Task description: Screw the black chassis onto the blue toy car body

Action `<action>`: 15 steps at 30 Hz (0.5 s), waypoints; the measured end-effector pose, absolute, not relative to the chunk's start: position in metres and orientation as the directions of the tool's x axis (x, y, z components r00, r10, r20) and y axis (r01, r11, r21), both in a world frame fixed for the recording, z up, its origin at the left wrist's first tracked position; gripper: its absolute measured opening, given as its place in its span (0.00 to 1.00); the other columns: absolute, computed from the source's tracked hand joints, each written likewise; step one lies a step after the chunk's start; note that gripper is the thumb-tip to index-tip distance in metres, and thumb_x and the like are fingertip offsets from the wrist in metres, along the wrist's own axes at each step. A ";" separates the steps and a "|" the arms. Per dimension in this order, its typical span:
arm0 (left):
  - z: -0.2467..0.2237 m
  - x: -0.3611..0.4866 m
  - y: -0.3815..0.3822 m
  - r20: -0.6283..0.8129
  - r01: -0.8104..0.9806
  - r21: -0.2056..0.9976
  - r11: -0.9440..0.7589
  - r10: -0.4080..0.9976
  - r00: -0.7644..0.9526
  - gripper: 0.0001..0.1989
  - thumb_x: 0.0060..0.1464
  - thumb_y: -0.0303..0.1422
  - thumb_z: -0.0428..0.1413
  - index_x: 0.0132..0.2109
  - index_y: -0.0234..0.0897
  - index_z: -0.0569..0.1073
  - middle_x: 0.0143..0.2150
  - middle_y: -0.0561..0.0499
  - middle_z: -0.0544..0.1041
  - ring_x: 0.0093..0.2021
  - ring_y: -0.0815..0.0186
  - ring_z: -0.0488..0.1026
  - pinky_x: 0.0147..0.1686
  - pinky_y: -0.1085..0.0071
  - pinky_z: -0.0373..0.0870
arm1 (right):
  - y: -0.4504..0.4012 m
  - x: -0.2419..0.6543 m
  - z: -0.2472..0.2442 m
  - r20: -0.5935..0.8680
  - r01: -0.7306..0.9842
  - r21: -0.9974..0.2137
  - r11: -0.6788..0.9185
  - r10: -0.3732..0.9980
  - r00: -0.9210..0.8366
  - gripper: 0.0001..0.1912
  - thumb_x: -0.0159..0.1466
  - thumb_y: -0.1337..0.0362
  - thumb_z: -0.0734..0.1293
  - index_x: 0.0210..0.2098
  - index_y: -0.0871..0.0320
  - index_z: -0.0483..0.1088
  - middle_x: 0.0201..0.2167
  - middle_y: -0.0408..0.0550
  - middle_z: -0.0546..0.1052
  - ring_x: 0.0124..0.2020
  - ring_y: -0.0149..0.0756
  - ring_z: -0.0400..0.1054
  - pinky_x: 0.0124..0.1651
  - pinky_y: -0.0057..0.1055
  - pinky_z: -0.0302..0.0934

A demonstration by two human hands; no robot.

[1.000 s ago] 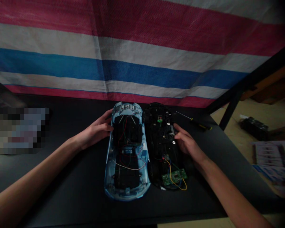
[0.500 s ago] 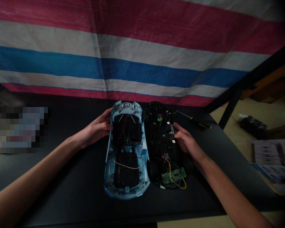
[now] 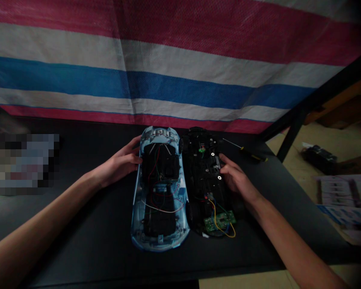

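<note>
A light-blue toy car body shell (image 3: pixel 185 208) lies upside down on the dark table, its inside and thin wires facing up. Against its left edge my left hand (image 3: pixel 120 162) grips with the thumb on the rim, the other fingertips partly hidden behind it. Close beside the shell on the right is the black toy car chassis (image 3: pixel 198 176). A green circuit board (image 3: pixel 219 221) with yellow, blue and green wires rests at its near end. My right hand (image 3: pixel 236 176) holds the chassis by its right side, fingertips on the edge.
A screwdriver (image 3: pixel 252 154) with a black-and-yellow handle lies right of the chassis. Behind the table (image 3: pixel 102 249) hangs a striped sheet (image 3: pixel 180 88). A pixelated object (image 3: pixel 27 162) is at the left. On the floor to the right are a black item (image 3: pixel 319 157) and printed boxes (image 3: pixel 344 196).
The whole view has shifted very slightly. Both hands keep their places on the shell and the chassis.
</note>
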State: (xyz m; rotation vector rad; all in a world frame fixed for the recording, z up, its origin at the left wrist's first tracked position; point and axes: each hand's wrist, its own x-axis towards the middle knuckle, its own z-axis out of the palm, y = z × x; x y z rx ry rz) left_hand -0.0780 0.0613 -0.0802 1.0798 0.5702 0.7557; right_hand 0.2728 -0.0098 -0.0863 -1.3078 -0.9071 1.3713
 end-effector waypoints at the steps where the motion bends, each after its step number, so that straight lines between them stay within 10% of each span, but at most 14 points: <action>1: -0.080 -0.078 0.061 -0.053 -0.266 0.924 0.274 0.782 0.621 0.35 0.55 0.28 0.58 0.68 0.49 0.64 0.60 0.47 0.76 0.54 0.53 0.76 0.51 0.59 0.74 | -0.010 0.274 -0.087 -0.242 -0.175 -0.958 -0.229 0.969 0.057 0.19 0.53 0.63 0.71 0.45 0.49 0.75 0.36 0.41 0.82 0.33 0.42 0.75 0.31 0.33 0.65; 15: -0.079 -0.078 0.059 -0.050 -0.278 0.921 0.273 0.791 0.610 0.34 0.55 0.27 0.58 0.68 0.50 0.65 0.60 0.47 0.76 0.53 0.54 0.76 0.50 0.60 0.74 | -0.009 0.278 -0.091 -0.263 -0.179 -0.950 -0.255 0.965 0.020 0.21 0.55 0.62 0.71 0.48 0.47 0.73 0.33 0.40 0.81 0.30 0.42 0.73 0.31 0.35 0.63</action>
